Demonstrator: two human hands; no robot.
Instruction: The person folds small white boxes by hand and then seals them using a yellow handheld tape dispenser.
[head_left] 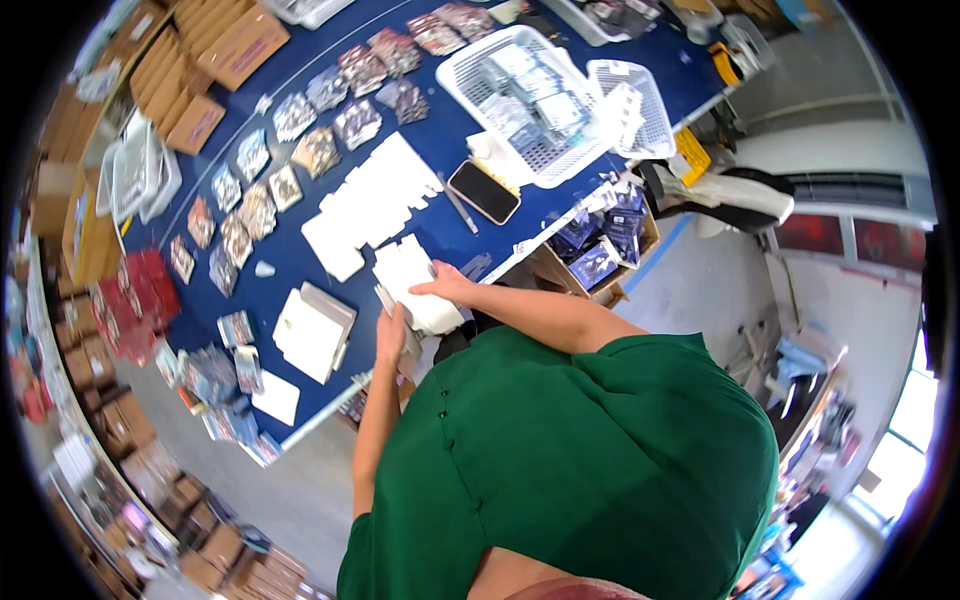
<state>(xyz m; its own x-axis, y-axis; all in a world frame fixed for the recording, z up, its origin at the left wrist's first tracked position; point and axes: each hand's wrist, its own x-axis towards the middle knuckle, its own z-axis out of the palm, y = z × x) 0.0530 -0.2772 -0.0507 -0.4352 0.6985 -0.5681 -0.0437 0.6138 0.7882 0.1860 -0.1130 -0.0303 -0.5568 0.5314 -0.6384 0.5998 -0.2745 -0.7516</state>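
Note:
At the table's near edge I hold a stack of blank white cards (432,312) between both hands. My left hand (391,330) is closed along the stack's left side. My right hand (446,284) grips it from the right, thumb and fingers over the upper edge. Directly beyond the hands, more white cards (375,200) lie fanned out in overlapping rows. To the left rests a thicker pile of white cards (312,330), with its edges uneven. A single white card (277,397) lies near the table's front left edge.
Rows of small picture packets (257,210) cover the blue table (290,235). A phone (484,192) lies right of the fanned cards. White baskets (462,80) stand at the far right. Below the edge sits a carton of dark blue packets (597,262). Red packs (135,300) are at left.

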